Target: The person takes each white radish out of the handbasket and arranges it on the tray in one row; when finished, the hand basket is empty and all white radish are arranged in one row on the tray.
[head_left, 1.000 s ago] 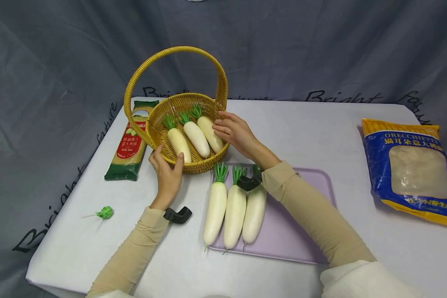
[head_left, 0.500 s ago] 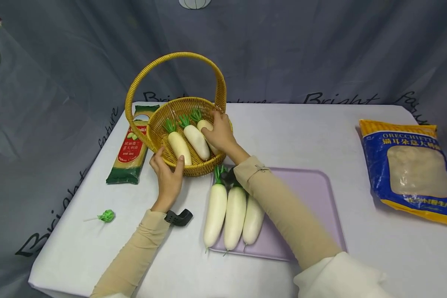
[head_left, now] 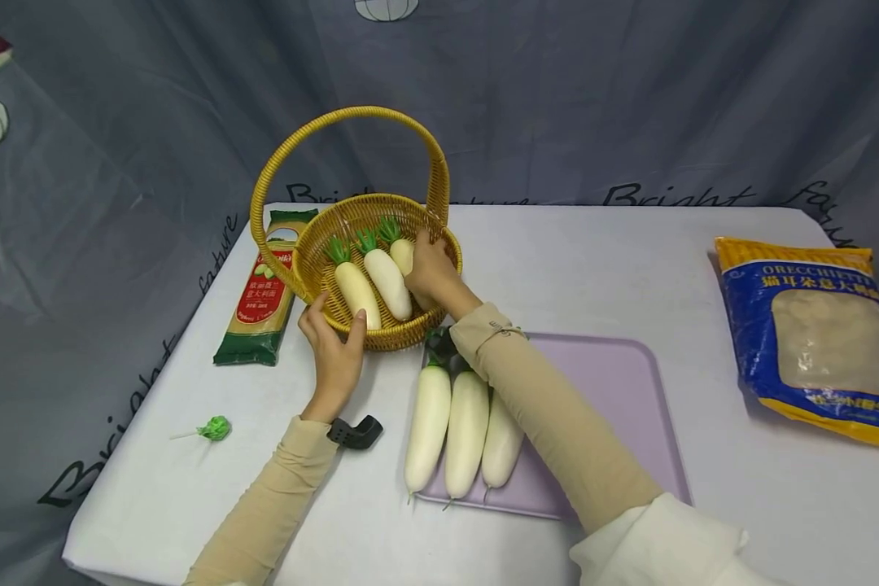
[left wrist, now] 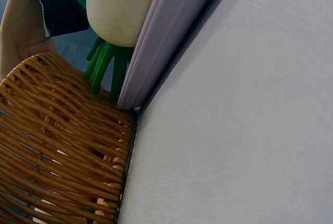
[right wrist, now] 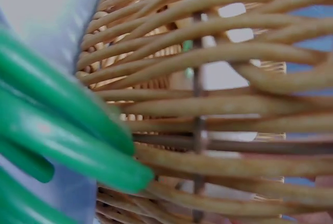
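Note:
A yellow wicker basket (head_left: 390,338) with a tall hoop handle holds three white radishes with green tops. My left hand (head_left: 334,365) grips its near-left rim, thumb at the edge. Inside, my right hand (head_left: 434,273) is bent over the rightmost radish (head_left: 402,254), gripping it and covering its lower part; the fingertips are largely hidden. The middle radish (head_left: 387,286) and the left one (head_left: 357,297) lie beside it. Woven basket wall (left wrist: 62,146) fills the left wrist view's lower left. In the right wrist view, green leaves (right wrist: 67,135) stand before the weave.
Three longer radishes (head_left: 465,439) lie on a lilac tray (head_left: 608,391) beneath my right forearm. A pasta packet (head_left: 260,293) lies left of the basket, and a green lollipop (head_left: 216,428) is nearer. A blue-and-yellow orecchiette bag (head_left: 813,342) rests at the right.
My right hand has moved left from the basket's right rim into the basket and onto the rightmost radish. My left hand keeps its place on the rim. The head view has shifted slightly.

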### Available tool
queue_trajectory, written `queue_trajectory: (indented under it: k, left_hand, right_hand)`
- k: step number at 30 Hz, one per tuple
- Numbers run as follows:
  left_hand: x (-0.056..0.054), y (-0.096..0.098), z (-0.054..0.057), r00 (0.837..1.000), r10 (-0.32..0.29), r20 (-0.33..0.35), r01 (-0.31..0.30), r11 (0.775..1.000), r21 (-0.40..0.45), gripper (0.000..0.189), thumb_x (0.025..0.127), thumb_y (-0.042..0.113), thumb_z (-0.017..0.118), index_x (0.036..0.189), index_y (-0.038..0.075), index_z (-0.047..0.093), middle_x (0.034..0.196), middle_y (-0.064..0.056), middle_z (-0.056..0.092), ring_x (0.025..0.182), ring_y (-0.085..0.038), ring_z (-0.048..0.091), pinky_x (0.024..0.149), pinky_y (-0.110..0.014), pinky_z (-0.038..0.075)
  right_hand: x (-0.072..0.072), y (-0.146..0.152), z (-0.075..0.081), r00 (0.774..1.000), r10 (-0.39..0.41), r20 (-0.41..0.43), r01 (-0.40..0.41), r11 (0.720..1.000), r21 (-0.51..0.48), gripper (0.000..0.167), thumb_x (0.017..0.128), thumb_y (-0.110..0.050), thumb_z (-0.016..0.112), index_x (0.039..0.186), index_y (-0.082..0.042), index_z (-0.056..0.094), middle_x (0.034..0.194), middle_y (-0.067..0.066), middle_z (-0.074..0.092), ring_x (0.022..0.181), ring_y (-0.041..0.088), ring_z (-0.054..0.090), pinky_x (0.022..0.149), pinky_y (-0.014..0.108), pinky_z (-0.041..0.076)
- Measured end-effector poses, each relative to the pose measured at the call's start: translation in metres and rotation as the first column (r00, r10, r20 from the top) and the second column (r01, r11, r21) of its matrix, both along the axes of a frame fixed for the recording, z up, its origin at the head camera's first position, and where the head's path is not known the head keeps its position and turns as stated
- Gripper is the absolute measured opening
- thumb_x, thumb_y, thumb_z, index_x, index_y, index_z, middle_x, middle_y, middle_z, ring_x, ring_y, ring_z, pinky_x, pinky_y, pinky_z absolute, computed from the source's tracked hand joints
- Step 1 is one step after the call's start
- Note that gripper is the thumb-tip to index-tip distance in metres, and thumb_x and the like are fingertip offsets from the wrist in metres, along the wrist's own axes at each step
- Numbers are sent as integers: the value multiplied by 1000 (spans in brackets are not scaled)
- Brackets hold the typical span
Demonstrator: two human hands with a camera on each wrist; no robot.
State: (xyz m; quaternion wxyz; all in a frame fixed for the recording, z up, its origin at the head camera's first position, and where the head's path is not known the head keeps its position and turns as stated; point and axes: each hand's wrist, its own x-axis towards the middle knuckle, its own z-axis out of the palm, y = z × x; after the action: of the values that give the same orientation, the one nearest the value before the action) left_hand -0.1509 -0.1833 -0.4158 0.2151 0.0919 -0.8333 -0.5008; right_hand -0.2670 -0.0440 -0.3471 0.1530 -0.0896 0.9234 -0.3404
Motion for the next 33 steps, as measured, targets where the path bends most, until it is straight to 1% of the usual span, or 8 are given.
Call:
queue_trajectory:
  k: [3, 6, 14, 17, 20, 22, 28, 33]
  left_hand:
    - [0, -1, 0, 1000, 2, -2, -2, 1000, 0, 60, 89, 34, 51, 137, 11, 22, 134, -17, 16, 130, -31, 24, 106, -45, 22]
    - [0, -1, 0, 1000, -3, -5, 3, 1000, 1, 60, 89, 34, 51, 137, 11, 22, 134, -17, 16, 130, -32, 23, 106, -45, 22]
    - [0, -1, 1, 1000, -3, -7, 3, 1000, -4, 61, 89, 35, 51, 137, 12, 22, 134, -17, 16, 129, -32, 24, 106, -46, 22]
    - [0, -1, 0, 1000, -4, -5, 4, 1000, -4, 61, 89, 35, 51, 137, 12, 22, 134, -17, 16, 130, -33, 24, 106, -46, 22]
    - [1, -1, 0, 1000, -4, -2, 4, 1000, -2, 60, 89, 35, 50, 137, 12, 22, 134, -17, 15, 130, -33, 23, 106, -46, 21]
    - [1, -1, 0, 1000, -4, -2, 4, 1000, -1, 60, 89, 35, 51, 137, 12, 22, 134, -17, 15, 130, -33, 23, 106, -46, 21]
    - [1, -1, 0, 1000, -9, -11, 9, 1000, 8, 60, 89, 33, 51, 137, 11, 22, 134, -17, 15, 130, -33, 22, 107, -45, 20]
    - [1, -1, 1, 1000, -11, -10, 11, 1000, 11, 60, 89, 34, 51, 137, 11, 22, 134, -17, 15, 130, -33, 22, 107, -45, 20]
  right_hand:
    - [0, 1, 0, 1000, 13, -8, -14, 999, -40, 83, 83, -12, 59, 146, -10, 5, 144, 30, 18, 105, 36, 51, 75, 39, 46]
    - [-1, 4, 2, 1000, 11, 0, -10, 994, -111, 82, 81, -17, 61, 145, -10, 10, 143, 24, 26, 125, 36, 38, 93, 44, 41]
    - [-6, 12, 6, 993, 23, 120, 17, 948, -318, 76, 84, -20, 56, 145, -14, 11, 145, 16, 27, 124, 28, 39, 97, 40, 38]
    - [-9, 15, 7, 972, 57, 228, 45, 906, -420, 74, 86, -18, 53, 146, -18, 8, 140, 17, 32, 110, 29, 50, 89, 43, 44]
    - [-12, 19, 8, 938, 94, 334, 95, 856, -508, 68, 89, -17, 51, 145, -22, 12, 134, 16, 38, 96, 29, 57, 81, 43, 49]
    - [-14, 21, 8, 917, 116, 381, 124, 827, -549, 64, 90, -17, 50, 144, -23, 17, 134, 15, 38, 96, 30, 58, 80, 41, 49]
    - [-20, 29, 6, 880, 208, 428, 152, 730, -667, 57, 92, -13, 46, 143, -27, 24, 139, 16, 33, 111, 36, 52, 88, 47, 45]
    - [-23, 35, 2, 856, 308, 415, 136, 640, -756, 54, 93, -10, 42, 142, -26, 26, 138, 15, 34, 111, 30, 49, 86, 45, 43]
